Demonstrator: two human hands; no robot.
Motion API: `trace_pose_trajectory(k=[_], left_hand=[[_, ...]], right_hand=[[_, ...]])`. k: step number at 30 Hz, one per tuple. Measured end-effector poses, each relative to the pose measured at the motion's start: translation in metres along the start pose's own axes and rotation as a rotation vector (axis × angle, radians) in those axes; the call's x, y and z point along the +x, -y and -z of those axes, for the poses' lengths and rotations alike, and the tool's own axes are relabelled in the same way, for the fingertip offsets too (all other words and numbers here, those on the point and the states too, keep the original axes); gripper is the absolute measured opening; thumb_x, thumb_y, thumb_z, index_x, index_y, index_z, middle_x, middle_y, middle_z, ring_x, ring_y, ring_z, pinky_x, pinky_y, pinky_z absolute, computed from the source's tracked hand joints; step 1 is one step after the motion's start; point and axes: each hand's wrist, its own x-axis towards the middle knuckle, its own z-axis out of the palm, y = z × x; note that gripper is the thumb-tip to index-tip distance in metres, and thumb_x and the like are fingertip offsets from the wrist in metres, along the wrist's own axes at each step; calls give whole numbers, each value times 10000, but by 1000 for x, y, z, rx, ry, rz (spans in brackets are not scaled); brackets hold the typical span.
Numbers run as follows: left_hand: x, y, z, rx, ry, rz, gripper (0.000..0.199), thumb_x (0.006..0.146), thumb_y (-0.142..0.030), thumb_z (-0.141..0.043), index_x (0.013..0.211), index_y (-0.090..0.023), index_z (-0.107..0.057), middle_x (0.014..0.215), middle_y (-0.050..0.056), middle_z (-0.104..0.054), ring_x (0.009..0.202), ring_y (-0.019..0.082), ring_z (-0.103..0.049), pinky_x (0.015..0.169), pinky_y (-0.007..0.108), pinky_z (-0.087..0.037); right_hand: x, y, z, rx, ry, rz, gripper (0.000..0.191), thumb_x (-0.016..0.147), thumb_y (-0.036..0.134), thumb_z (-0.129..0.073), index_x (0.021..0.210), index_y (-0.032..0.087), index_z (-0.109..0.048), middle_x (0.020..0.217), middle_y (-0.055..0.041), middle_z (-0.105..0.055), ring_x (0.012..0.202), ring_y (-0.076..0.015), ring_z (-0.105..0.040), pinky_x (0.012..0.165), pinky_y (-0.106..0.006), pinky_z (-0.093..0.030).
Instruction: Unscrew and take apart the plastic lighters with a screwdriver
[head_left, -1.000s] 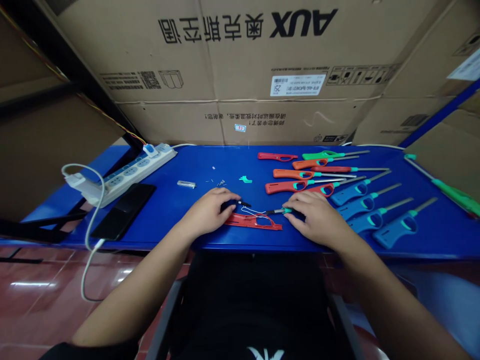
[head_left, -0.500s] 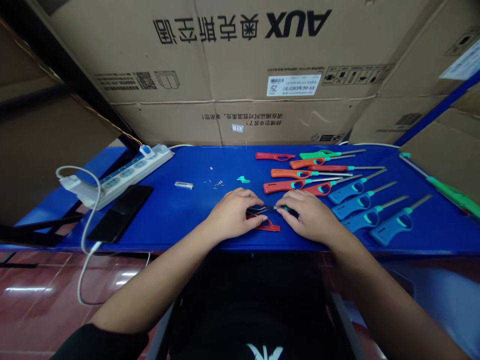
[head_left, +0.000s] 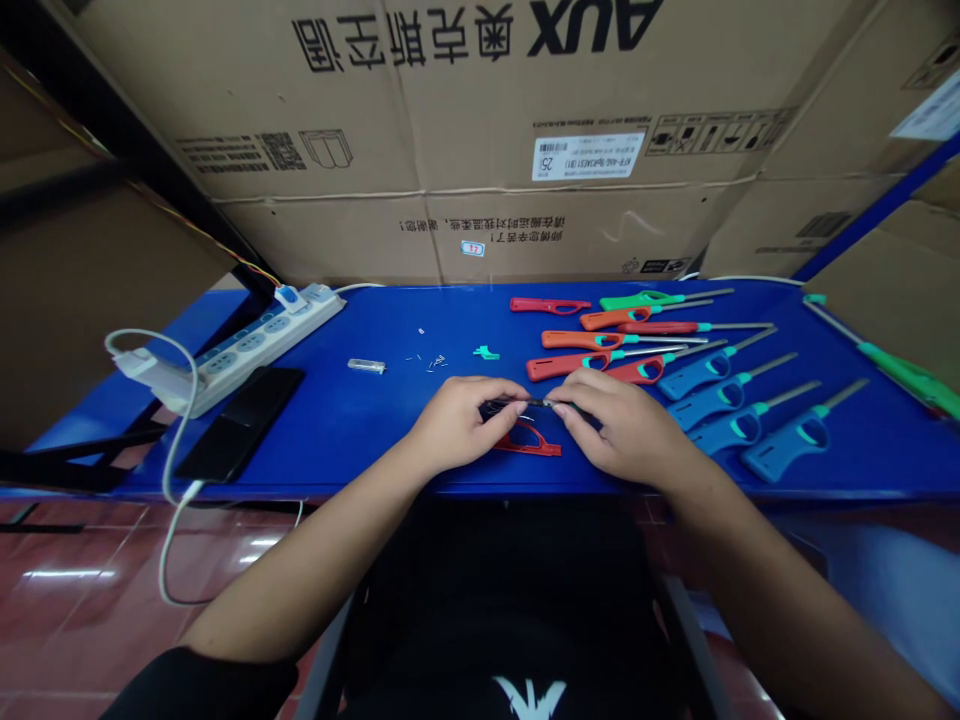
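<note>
Near the front edge of the blue table, my left hand point(head_left: 471, 420) pinches one end of a small dark part point(head_left: 537, 402) with thin wires by it. My right hand point(head_left: 611, 420) closes its fingertips on the other end; something green shows between its fingers. Just below lies a red lighter shell point(head_left: 536, 440), partly covered by my left hand. Beyond the hands sit a small turquoise piece point(head_left: 486, 353), tiny metal bits point(head_left: 437, 363) and a clear tank-like piece point(head_left: 367, 366).
Several long-necked lighters, such as a blue one point(head_left: 787, 440) and an orange one point(head_left: 581, 340), lie on the right. A power strip point(head_left: 262, 345) and black phone point(head_left: 241, 425) with white cable lie left. A large cardboard box point(head_left: 480, 120) stands behind the table point(head_left: 330, 430).
My left thumb has moved up and closed nearer the fingers on the dark part, and the two hands' fingertips are closer together. The view has shifted slightly.
</note>
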Motion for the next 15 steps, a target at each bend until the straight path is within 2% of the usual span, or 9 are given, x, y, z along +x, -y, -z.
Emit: trace_pose_trajectory(k=[6,11,13,15], left_hand=[[-2,-4,1,-164,-26,32,144,916,-274,-649,945,-182,-756,906,24,-783,786,142,-722,792,260,-566],[-2,-9,3,-216,-20,23,163,926,-296,-652,902,-175,-758,848,27,-775,741,139,-713,749,253,-564],[-2,-8,5,-203,-32,1,164,931,-302,-649,912,-178,-755,873,33,-774,778,145,-716,770,262,-563],[-4,-7,7,-155,-102,-19,167,946,-302,-626,966,-187,-746,937,44,-771,853,158,-715,819,288,-560]], right_hand=[[0,7,2,37,-74,82,228,989,241,-498,1075,175,-699,972,-87,-673,854,-190,-647,779,-339,-545],[-1,12,2,37,-75,113,217,984,221,-512,1073,163,-701,972,-83,-664,866,-185,-637,778,-328,-537],[-2,12,1,44,-80,124,216,979,214,-518,1080,157,-701,972,-83,-659,862,-182,-635,780,-326,-536],[-3,11,0,59,-98,122,218,974,207,-528,1097,148,-699,965,-82,-653,845,-175,-635,775,-320,-535]])
